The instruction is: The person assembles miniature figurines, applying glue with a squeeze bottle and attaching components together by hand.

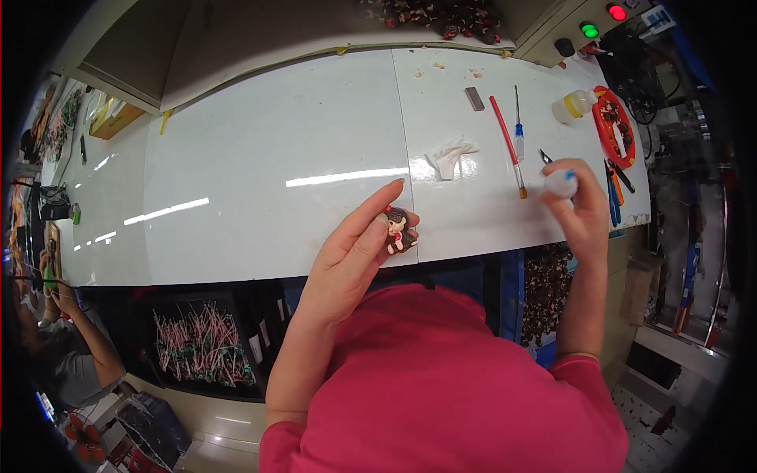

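Note:
Near the table's front edge, my left hand (pixel 347 256) is closed around a small figurine (pixel 398 232) with dark brown hair, a pale face and red clothing. The thumb presses on its side, and the fingers hide part of it. Off to the right, my right hand (pixel 585 211) is raised and grips a small white bottle (pixel 560 184) with a bit of blue on it. That bottle is slightly blurred. Close to the right hand, a dark pointed tool (pixel 545 156) lies on the table, partly hidden.
On the white table (pixel 260 213) lie a crumpled white cloth (pixel 452 160), grey block (pixel 474 98), red-handled brush (pixel 503 130) and blue-handled screwdriver (pixel 519 140). Farther right are a clear bottle (pixel 573 107), pliers (pixel 613 193) and a red tray (pixel 628 151) with small parts. Another person's arm (pixel 91 339) shows at left.

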Demonstrator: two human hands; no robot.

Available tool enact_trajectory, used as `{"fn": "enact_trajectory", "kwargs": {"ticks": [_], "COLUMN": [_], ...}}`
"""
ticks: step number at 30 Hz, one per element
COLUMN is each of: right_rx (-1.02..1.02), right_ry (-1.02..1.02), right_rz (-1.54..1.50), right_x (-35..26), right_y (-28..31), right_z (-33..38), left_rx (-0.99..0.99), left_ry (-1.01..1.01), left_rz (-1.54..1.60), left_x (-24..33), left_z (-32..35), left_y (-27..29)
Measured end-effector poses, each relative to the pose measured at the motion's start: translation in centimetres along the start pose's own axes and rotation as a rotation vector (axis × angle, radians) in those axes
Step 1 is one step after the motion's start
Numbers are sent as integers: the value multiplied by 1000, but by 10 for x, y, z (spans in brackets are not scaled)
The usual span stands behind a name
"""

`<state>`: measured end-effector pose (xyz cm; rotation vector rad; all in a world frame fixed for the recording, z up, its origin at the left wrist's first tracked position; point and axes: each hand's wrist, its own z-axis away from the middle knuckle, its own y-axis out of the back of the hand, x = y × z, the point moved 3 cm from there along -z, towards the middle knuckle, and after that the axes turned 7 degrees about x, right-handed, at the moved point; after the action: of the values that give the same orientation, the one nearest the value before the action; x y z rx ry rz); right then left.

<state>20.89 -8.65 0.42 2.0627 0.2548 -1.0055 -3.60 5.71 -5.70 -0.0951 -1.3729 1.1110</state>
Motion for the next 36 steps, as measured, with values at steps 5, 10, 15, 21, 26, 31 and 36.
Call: {"fn": "enact_trajectory", "kwargs": {"ticks": [5,10,15,21,26,31,36], "right_rx": [-274,-380,-426,-422,-415,-408,-391], "right_ry": [225,368,424,441,456,477,471], "right_rz": [-66,10,51,75,85,98,97], "right_x": [-30,-43,-44,-44,-46,-48,-45], "right_y": [-29,-43,-51,-54,-55,-55,-53], "right_z": [4,-3,-4,-5,-6,-8,-9], "left_rx": [5,-5,-2,-6,-17,-9,-29], "left_ry": [-4,-25,-26,-19,-14,-19,-5], "left_rz": [-62,-65,-86,-79,-84,-117,-87], "left_x": [-1,-2,-1,-1,0,-1,0], "left_z": [0,0,-1,0,-1,-3,-5], "left_y": [-1,-2,-3,-1,0,0,-3]}}
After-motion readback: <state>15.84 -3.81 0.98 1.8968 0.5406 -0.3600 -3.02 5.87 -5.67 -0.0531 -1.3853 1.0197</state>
